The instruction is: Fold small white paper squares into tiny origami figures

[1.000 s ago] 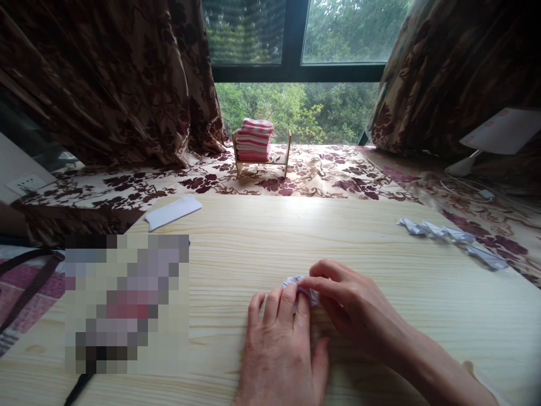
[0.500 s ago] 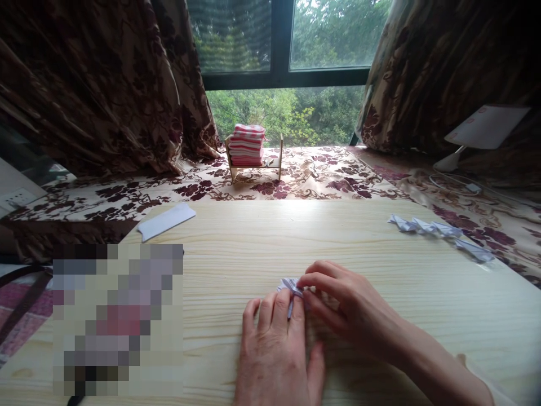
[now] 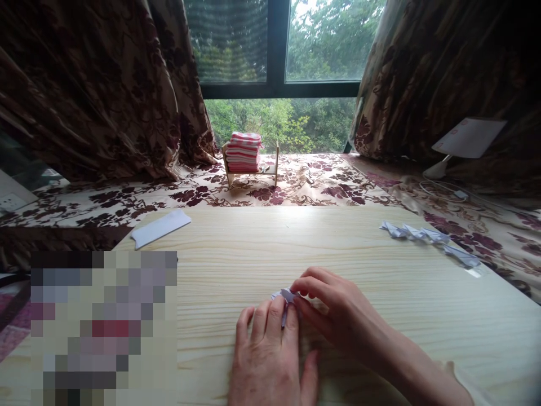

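A small folded piece of white paper (image 3: 285,295) lies on the light wooden table (image 3: 346,248), mostly hidden under my fingers. My left hand (image 3: 270,355) lies flat on it, fingers together, pressing it down. My right hand (image 3: 338,316) comes in from the right and pinches the paper's upper edge between thumb and forefinger. A row of several folded paper pieces (image 3: 426,239) lies at the table's right edge. A white paper strip (image 3: 160,228) lies at the far left corner.
A small wooden rack with stacked red-and-white striped cloth (image 3: 247,155) stands on the flowered sill cloth by the window. Dark flowered curtains hang on both sides. A white lamp (image 3: 456,146) with a cable stands at the right. A blurred patch covers the table's left front.
The view has shifted slightly, so everything sits lower and further left. Both hands stay on the small folded paper, with only small finger movement.
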{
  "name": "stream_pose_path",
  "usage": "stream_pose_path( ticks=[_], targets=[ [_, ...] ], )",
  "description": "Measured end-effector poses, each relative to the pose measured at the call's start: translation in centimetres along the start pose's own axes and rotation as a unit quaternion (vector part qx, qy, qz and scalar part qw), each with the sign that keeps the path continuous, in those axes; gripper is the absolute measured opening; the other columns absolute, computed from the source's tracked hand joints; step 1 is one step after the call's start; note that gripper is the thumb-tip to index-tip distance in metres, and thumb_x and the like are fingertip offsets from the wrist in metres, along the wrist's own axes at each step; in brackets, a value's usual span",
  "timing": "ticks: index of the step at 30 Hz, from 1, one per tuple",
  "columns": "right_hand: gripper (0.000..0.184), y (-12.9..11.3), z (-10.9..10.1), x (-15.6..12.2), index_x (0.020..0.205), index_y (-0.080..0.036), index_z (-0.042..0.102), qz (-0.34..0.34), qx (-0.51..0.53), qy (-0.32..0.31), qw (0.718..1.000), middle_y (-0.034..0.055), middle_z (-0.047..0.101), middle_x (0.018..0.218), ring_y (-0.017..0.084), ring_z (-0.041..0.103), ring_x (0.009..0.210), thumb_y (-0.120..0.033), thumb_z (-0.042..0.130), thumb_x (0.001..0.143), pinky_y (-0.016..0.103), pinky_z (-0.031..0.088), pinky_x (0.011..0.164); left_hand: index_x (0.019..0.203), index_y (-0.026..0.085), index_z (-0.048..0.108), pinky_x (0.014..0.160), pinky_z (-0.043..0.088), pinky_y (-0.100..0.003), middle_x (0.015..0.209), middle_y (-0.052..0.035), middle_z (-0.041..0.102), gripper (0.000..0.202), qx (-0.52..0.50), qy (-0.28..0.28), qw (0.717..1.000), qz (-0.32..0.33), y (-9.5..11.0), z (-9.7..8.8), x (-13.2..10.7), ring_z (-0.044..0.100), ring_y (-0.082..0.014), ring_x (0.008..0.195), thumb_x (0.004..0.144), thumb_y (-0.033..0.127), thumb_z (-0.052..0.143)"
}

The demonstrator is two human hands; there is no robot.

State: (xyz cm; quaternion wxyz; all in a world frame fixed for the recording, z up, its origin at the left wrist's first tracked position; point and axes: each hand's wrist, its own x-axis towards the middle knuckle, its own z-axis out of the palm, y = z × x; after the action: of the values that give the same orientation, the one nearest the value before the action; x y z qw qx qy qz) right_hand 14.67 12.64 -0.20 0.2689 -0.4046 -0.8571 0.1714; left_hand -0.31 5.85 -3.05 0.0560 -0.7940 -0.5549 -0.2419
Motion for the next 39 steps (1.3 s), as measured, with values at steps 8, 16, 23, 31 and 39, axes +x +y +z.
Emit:
stream_pose_path(
  ticks=[8,16,23,31,39],
  targets=[
    [0.016,0.07,-0.17,-0.19,0.090,-0.020,0.064,-0.016,-0.004,-0.003,1.000,0.0039,0.060,0.079,0.013,0.055,0.069,-0.018,0.049,0.089,0.023,0.043,0.060,0.115,0.015,0.059,0.095,0.032,-0.048,0.119,-0.0121,0.059,0.041,0.000,-0.003,1.000,-0.002,-0.04,0.14,-0.10,0.048,-0.0295,0.107,0.085,0.039,0.046],
    [0.018,0.28,0.02,-0.28,0.093,-0.021,0.066,-0.020,0.001,-0.013,1.000,0.0038,0.060,0.081,0.013,0.055,0.070,-0.019,0.048,0.089,0.024,0.043,0.061,0.115,0.014,0.059,0.096,0.032,-0.048,0.119,-0.0125,0.059,0.042,-0.002,-0.004,1.000,-0.003,-0.05,0.16,-0.11,0.048,-0.0293,0.107,0.086,0.039,0.045],
    [0.019,-0.04,-0.13,-0.25,0.094,-0.021,0.066,-0.011,0.007,-0.026,1.000,0.0037,0.060,0.081,0.014,0.055,0.072,-0.018,0.050,0.087,0.024,0.044,0.063,0.114,0.014,0.060,0.095,0.032,-0.048,0.119,-0.0121,0.059,0.040,-0.007,-0.007,1.000,-0.004,0.03,0.07,-0.07,0.048,-0.0292,0.108,0.085,0.038,0.046],
    [0.022,-0.07,-0.21,-0.22,0.095,-0.021,0.067,0.006,0.010,-0.043,0.999,0.0042,0.060,0.081,0.016,0.054,0.074,-0.014,0.050,0.084,0.026,0.044,0.064,0.116,0.015,0.059,0.095,0.033,-0.049,0.118,-0.0125,0.059,0.040,-0.018,-0.015,1.000,-0.012,0.03,-0.04,-0.02,0.049,-0.0295,0.107,0.084,0.037,0.047],
    [0.024,0.07,-0.23,-0.13,0.095,-0.022,0.068,0.017,0.014,-0.057,0.998,0.0044,0.061,0.083,0.016,0.055,0.076,-0.012,0.051,0.082,0.025,0.042,0.065,0.118,0.015,0.058,0.095,0.035,-0.051,0.120,-0.0133,0.058,0.041,-0.022,-0.027,0.999,-0.017,0.14,-0.29,-0.04,0.049,-0.0305,0.107,0.084,0.037,0.049]
  ],
)
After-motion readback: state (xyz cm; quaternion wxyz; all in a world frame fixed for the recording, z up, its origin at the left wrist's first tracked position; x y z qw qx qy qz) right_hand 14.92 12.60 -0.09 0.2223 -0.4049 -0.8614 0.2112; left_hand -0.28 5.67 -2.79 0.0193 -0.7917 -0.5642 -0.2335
